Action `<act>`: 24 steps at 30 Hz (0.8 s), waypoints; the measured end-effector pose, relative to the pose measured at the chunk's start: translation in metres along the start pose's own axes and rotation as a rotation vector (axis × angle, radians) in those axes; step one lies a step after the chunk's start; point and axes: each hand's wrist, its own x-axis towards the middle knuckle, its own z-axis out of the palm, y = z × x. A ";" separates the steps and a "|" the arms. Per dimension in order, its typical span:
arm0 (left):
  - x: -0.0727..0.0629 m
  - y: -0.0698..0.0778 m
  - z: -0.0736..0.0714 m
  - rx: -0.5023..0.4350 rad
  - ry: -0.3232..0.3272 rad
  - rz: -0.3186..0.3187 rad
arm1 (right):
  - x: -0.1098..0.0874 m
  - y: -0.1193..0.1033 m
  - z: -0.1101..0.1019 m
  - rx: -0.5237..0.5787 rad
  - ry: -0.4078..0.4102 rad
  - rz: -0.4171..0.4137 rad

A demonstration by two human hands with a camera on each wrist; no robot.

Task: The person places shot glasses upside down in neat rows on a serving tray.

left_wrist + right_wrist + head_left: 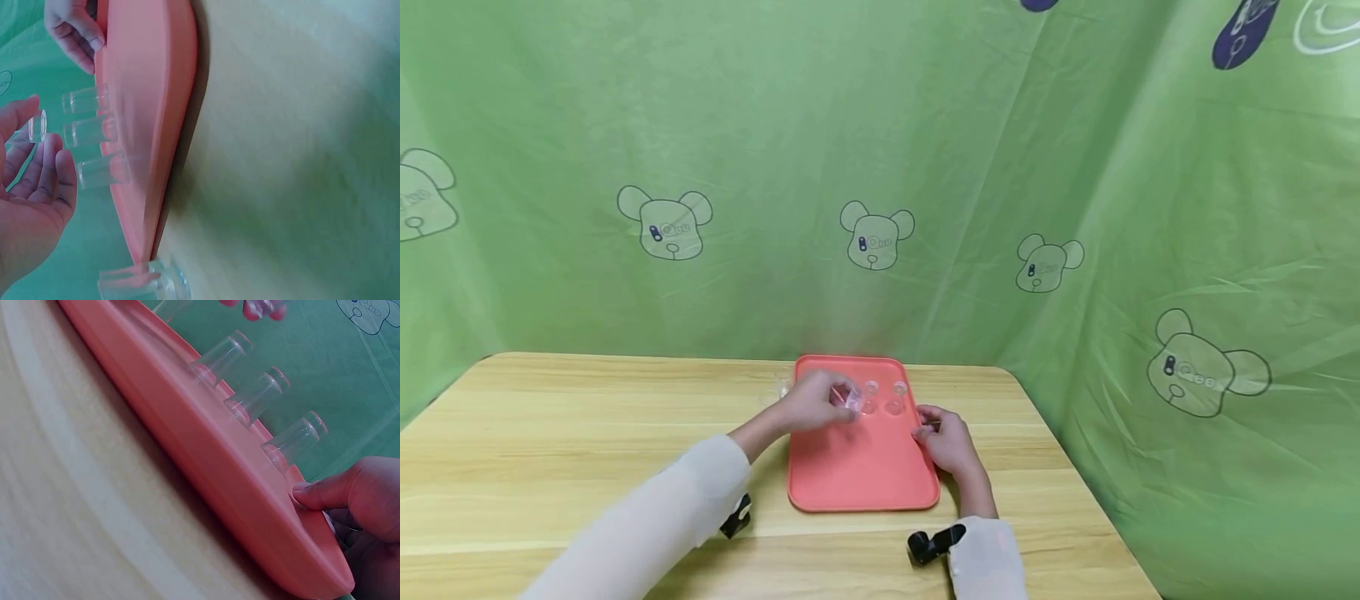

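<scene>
My left hand (815,402) is over the left part of a red tray (865,467), pinching a small clear glass (39,127) between thumb and fingers above the tray. Several matching clear glasses (255,397) stand upright on the tray, grouped toward its far right half. At the tray's right edge, my right hand (950,440) grips the rim, with the thumb on the inner side and the other fingers outside, partly hidden in the right wrist view.
More clear glassware (782,387) stands on the wooden table (625,417) just left of the tray, partly behind the left hand. A green printed curtain (775,167) hangs behind the table and along its right side.
</scene>
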 end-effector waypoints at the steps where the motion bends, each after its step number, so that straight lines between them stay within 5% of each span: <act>1: 0.001 0.000 0.003 0.007 0.002 -0.004 | 0.000 0.000 0.000 0.001 0.001 0.001; 16: 0.009 0.001 0.028 0.014 -0.017 -0.083 | -0.001 -0.004 0.000 0.027 -0.001 0.020; 24: 0.013 0.004 0.034 -0.002 0.029 -0.077 | 0.000 -0.002 0.000 0.027 -0.004 0.013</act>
